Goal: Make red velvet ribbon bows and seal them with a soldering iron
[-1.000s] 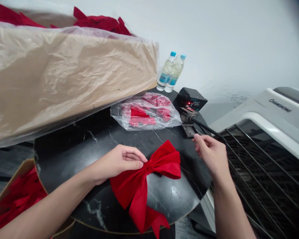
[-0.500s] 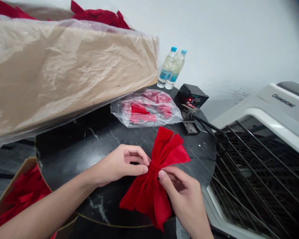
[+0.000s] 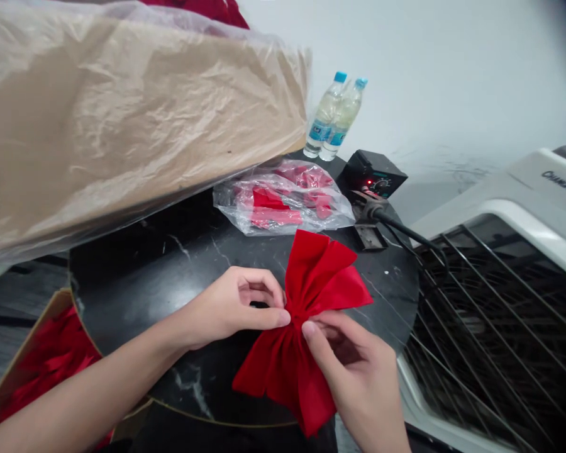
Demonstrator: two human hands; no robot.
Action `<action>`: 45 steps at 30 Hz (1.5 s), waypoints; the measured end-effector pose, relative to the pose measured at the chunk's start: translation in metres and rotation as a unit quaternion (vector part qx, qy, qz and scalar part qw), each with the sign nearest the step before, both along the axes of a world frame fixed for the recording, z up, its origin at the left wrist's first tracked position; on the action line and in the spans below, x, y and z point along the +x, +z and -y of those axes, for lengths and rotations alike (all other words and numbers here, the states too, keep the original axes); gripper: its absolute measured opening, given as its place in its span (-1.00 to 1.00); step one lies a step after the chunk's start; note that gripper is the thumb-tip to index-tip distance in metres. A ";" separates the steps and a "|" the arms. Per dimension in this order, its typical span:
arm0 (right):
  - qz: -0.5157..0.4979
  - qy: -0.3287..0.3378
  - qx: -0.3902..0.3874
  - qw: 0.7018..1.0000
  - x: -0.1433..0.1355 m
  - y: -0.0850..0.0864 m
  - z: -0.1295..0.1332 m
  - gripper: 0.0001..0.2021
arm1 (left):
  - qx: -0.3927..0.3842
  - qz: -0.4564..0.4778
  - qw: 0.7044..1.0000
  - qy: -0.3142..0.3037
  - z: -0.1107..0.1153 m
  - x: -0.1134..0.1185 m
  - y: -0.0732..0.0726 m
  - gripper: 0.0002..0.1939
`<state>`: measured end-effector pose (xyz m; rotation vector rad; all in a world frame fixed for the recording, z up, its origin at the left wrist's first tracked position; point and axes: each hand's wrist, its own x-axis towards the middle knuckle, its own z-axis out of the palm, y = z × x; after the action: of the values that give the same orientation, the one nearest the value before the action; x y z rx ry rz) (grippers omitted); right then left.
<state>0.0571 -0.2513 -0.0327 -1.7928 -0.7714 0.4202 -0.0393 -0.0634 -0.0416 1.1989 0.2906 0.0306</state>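
Note:
A large red velvet-like bow (image 3: pixel 287 371) is held above the black marbled round table (image 3: pixel 188 264), its loops and tails fanned out above and below a gathered centre. My left hand (image 3: pixel 240 302) pinches the left side of that centre between thumb and forefinger. From the right, my right hand (image 3: pixel 353 365) grips the bow just beside the middle, thumb on top and fingers partly hidden behind the fabric. Beyond the bow lies a clear plastic bag (image 3: pixel 283 201) with red pieces inside.
A big plastic-lined cardboard box (image 3: pixel 146 126) with red fabric fills the upper left. Two water bottles (image 3: pixel 332 119) stand behind a black control box (image 3: pixel 375 173) with a corded tool. On the right is a white heater-like appliance (image 3: pixel 514 207); lower left, an open carton (image 3: pixel 42 327) holds red fabric.
The view has shifted a little, so the surroundings sit higher and farther right. Both hands keep their hold at the bow's centre, and its upper loops look more spread.

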 end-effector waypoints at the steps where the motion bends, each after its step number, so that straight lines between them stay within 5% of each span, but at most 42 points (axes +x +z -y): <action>1: -0.001 -0.002 0.003 1.000 0.000 0.000 -0.001 -0.88 | 0.004 0.001 1.000 0.002 -0.001 0.000 0.000 -0.82; 6: -0.047 -0.009 0.004 0.999 0.003 -0.003 -0.008 -0.83 | 0.011 0.001 1.000 0.000 -0.002 -0.002 -0.001 -0.83; 11: -0.100 0.010 -0.007 0.995 0.004 -0.004 -0.009 -0.74 | -0.041 -0.001 0.996 -0.074 0.005 -0.011 0.001 -0.58; 18: -0.091 0.301 -0.164 0.935 0.044 0.047 0.008 -0.77 | -0.021 -0.054 0.996 -0.067 0.005 -0.053 0.006 -0.63; 23: -0.054 0.289 -0.144 0.945 0.064 0.069 -0.010 -0.67 | -0.007 -0.053 0.998 0.022 -0.002 -0.094 0.012 -0.67; 28: -0.040 0.344 -0.166 0.923 0.030 0.059 -0.043 -0.61 | 0.035 -0.074 0.987 0.139 -0.005 -0.119 0.022 -0.58; 31: -0.089 0.382 -0.109 0.913 -0.001 0.043 -0.058 -0.67 | 0.081 -0.038 0.976 0.198 -0.005 -0.117 0.031 -0.61; 36: -0.199 0.308 0.008 0.930 -0.036 0.019 -0.074 -0.65 | 0.141 0.005 0.962 0.236 -0.002 -0.106 0.045 -0.68; 39: -0.195 0.291 0.045 0.936 -0.042 0.017 -0.079 -0.70 | 0.208 -0.020 0.953 0.218 -0.005 -0.109 0.069 -0.69; 41: -0.172 0.272 0.048 0.945 -0.038 0.017 -0.079 -0.71 | 0.287 -0.017 0.938 0.195 -0.020 -0.117 0.102 -0.72; 43: -0.164 0.249 0.046 0.953 -0.029 0.016 -0.077 -0.70 | 0.415 -0.007 0.874 0.252 -0.052 -0.123 0.149 -0.77; 45: -0.168 0.228 0.040 0.958 -0.019 0.013 -0.076 -0.67 | 0.557 -0.024 0.774 0.300 -0.102 -0.119 0.198 -0.69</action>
<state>0.0376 -0.1754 -0.0193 -1.4074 -0.9399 0.9576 -0.1582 0.0383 0.1566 2.2424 0.7546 0.8397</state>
